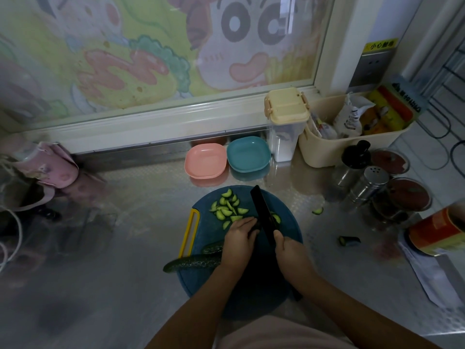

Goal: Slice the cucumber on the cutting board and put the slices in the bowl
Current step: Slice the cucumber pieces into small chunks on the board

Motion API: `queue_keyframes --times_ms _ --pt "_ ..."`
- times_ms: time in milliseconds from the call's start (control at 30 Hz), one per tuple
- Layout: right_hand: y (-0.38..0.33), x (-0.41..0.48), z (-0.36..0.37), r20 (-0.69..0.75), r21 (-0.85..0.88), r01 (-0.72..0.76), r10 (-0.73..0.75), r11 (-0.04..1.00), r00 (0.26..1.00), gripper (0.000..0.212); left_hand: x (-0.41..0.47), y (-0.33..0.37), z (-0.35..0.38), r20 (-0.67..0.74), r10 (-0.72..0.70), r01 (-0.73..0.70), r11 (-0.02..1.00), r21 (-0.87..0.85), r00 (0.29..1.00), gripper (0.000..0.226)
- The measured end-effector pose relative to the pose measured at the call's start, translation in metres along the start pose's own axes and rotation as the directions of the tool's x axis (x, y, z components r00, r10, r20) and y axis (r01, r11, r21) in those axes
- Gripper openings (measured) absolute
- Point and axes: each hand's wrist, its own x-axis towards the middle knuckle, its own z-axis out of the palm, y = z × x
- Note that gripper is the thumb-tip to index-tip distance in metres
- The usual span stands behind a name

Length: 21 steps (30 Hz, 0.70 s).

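The right hand point(289, 250) grips the handle of a black knife point(261, 210), forefinger up near the blade, which points away from the body and lies across the middle of the round blue cutting board point(203, 197). The left hand point(239, 239) sits just left of the blade with its fingers curled down, holding the cucumber point(191, 261). The part under the fingers is mostly hidden, while the dark green rest runs out leftward past the board's edge, with a second strip point(212, 248) lying just above it.

Beyond the left hand, a loose heap of half-moon slices point(227, 207) rests on the far part of the board, and one more slice point(276, 218) lies just right of the blade. The board's yellow handle point(188, 233) is at its left rim.

On the steel counter point(125, 248) behind the board stand a pink bowl point(205, 161) and a teal bowl point(249, 154), side by side and touching, neither holding any slices. To the right of the board lie a stray slice point(317, 211) and a cut cucumber end point(349, 241), with a metal shaker point(370, 182) nearby
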Motion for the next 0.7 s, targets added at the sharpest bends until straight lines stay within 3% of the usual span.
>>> queue_keyframes --times_ms 700 --pt "-0.003 -0.012 -0.002 -0.014 0.029 0.066 -0.066 0.997 0.998 0.051 0.000 -0.001 -0.001 -0.008 0.078 -0.077 0.995 0.065 0.997 0.033"
